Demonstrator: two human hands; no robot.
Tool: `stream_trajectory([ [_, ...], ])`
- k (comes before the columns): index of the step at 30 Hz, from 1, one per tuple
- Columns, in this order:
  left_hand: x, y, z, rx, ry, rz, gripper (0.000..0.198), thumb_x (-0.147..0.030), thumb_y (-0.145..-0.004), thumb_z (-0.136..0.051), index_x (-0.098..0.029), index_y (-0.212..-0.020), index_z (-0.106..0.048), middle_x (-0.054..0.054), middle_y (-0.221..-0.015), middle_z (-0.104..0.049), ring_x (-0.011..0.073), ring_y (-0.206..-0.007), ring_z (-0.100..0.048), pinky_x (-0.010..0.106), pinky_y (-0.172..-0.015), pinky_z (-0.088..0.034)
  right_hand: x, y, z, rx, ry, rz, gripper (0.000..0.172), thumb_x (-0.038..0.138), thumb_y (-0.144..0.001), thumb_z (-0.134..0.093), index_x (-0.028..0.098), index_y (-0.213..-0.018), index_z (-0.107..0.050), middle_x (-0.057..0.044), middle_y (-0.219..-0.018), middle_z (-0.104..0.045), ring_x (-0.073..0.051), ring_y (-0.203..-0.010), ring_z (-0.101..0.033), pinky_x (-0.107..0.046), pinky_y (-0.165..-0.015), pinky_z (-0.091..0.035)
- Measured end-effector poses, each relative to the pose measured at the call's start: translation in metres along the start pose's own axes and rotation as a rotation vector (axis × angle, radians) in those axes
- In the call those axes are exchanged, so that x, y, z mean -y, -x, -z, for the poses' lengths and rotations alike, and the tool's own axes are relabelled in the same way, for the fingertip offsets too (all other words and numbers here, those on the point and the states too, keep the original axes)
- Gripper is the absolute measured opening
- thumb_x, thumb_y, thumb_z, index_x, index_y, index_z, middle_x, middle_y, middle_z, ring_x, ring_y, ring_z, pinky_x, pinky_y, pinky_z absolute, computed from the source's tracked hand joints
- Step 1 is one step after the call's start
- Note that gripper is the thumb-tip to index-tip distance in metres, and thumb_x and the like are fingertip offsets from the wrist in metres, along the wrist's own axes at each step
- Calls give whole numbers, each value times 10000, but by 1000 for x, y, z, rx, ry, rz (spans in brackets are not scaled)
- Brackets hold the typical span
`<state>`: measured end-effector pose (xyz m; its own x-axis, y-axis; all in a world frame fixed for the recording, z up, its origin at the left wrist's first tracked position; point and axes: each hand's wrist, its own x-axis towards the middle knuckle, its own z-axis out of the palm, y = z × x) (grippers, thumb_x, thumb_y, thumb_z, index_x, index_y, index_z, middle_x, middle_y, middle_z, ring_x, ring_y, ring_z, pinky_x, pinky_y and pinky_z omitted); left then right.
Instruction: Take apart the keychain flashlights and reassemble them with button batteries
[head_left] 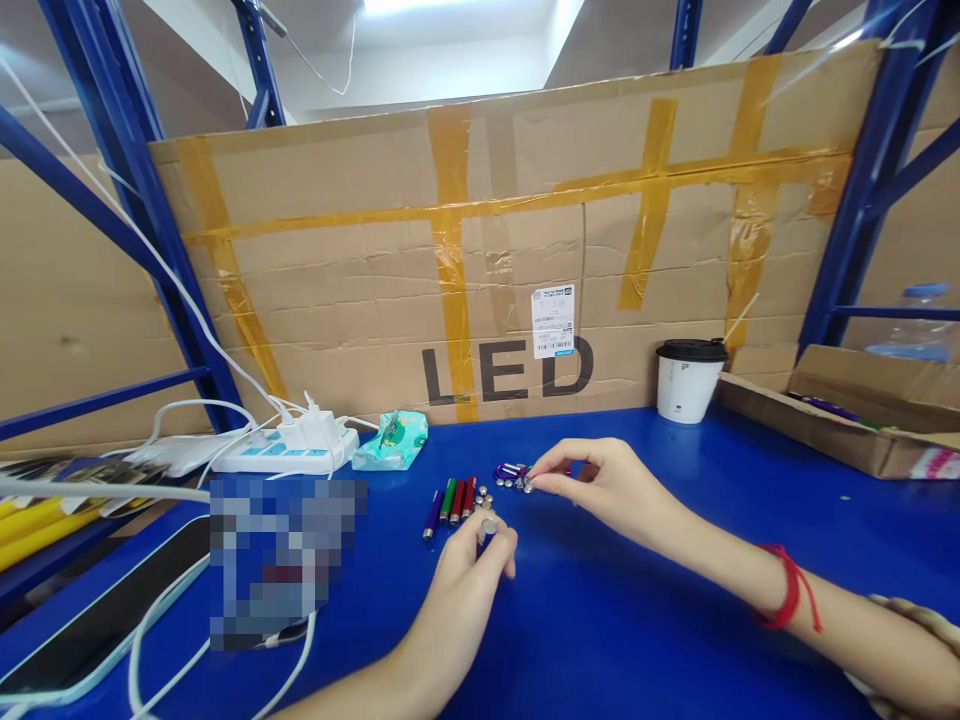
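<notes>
My left hand [469, 565] is closed around a small dark tube with a round silver end [489, 526] that faces up; most of the tube is hidden by my fingers. My right hand [600, 480], further back and to the right, pinches at a small silver round piece among several purple and silver clips [511, 471]. Just beyond my left hand lie several small metal tubes in a row, a blue one [432, 515], a green one [448, 499] and red ones [462, 498]. Small silver round pieces [484, 493] are scattered beside them.
A lidded paper cup [686, 385] and an open cardboard tray [832, 425] stand at the back right. At the left are a white power strip [277, 455], loose white cables, a green packet [391, 441] and a phone [112, 610]. A cardboard wall [360, 300] closes off the back.
</notes>
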<state>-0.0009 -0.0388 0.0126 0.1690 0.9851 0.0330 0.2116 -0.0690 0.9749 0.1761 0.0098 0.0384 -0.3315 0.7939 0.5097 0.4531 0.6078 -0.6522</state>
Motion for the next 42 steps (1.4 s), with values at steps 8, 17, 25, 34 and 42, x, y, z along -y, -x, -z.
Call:
stream_trajectory([
  [8,7,-1,1,99,-128,-112,238,-410,-888,-375,-205,-906,-494,11,-918,-516,170,-876,-451,247,-805,-337,-8,6,-6,91,-252,-186,303,440,-755,-618,149,-807,-686,-41,-744,-643,-121,-578,-534,-195,-433,-423],
  [17,3,2,0,170,-252,-248,225,-307,-905,-361,-186,-805,-522,-4,-712,-490,144,-684,-449,212,-653,-341,7,13,1,197,-328,-125,253,403,-764,-630,158,-709,-658,-12,-652,-634,-144,-629,-572,-230,-526,-415],
  [25,2,2,1,110,-215,-223,221,-295,-883,-431,-193,-964,-609,-6,-700,-535,130,-627,-455,189,-595,-358,11,14,5,192,-191,-136,222,401,-730,-665,185,-684,-690,-4,-668,-648,-149,-626,-563,-236,-505,-378],
  [34,5,4,3,196,-310,-303,251,-322,-905,-425,-206,-954,-643,9,-756,-606,167,-718,-531,207,-675,-382,0,9,10,421,-200,-230,284,435,-683,-723,152,-707,-713,-8,-628,-637,-123,-581,-519,-214,-512,-390],
  [42,6,6,3,249,-385,-342,239,-260,-909,-409,-214,-914,-643,22,-823,-646,171,-717,-567,205,-658,-371,-11,15,4,493,-242,-304,257,407,-675,-718,153,-714,-705,27,-541,-566,-64,-424,-430,-152,-360,-339],
])
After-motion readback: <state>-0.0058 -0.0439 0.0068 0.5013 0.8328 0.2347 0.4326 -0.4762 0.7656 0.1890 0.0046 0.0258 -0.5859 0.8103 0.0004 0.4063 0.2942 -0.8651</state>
